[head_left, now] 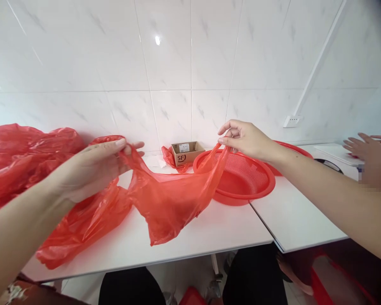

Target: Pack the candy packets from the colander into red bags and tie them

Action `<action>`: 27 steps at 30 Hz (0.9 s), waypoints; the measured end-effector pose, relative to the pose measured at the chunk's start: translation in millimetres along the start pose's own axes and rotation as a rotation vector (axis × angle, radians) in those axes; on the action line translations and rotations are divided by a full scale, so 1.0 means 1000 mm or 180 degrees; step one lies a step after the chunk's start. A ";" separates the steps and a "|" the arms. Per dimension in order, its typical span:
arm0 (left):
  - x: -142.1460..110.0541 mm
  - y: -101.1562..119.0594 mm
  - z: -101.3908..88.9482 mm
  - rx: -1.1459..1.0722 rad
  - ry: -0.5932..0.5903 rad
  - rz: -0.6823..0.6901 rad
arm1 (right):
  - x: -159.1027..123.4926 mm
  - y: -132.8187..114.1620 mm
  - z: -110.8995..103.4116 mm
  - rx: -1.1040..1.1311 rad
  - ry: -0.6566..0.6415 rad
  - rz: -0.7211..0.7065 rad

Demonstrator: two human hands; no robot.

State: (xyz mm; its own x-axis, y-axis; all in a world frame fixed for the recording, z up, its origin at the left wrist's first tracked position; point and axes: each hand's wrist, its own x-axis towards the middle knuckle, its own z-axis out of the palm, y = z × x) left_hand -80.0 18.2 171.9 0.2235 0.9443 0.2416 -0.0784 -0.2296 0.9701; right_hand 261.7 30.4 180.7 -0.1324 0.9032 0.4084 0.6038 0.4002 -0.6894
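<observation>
Red, thin and translucent, a plastic bag (174, 199) hangs in front of me, stretched between a person's two bare hands over a white table (222, 228). Its top edge sags between two raised corners, and its creased lower part narrows to a blunt point. The left hand (97, 163) pinches one upper corner; the right hand (238, 134) grips the other between thumb and fingers.

At the left, a heap of crumpled red plastic (28, 165) spreads behind and beneath the left forearm. Just behind the bag's right side sits a red basin (241, 178) with perforated walls. Near the tiled wall (209, 55) stands a small cardboard box (187, 159) marked "SF".

The right forearm (324, 186) hides much of a second red basin (296, 149). Another person's hands (357, 146) are cut off at the right edge, partly pixelated. I cannot make out whether the darker patch within the bag is contents or folds.
</observation>
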 end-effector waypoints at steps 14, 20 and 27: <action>-0.001 -0.033 0.082 0.0933 -0.1331 -0.0751 | -0.013 -0.058 0.071 0.1032 -0.1160 -0.1128; -0.001 -0.047 0.061 0.0415 -0.0786 -0.1087 | -0.023 -0.018 0.080 0.0741 -0.0980 -0.0829; -0.003 -0.046 0.054 0.0719 -0.0933 -0.0942 | -0.043 -0.027 0.080 0.0326 -0.0782 -0.1116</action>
State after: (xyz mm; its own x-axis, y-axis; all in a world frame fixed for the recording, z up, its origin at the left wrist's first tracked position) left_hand -24.3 12.8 127.9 0.4717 0.8780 -0.0814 0.2360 -0.0367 0.9711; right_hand 188.1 -6.4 133.7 -0.5059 0.7152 0.4822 0.4097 0.6912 -0.5953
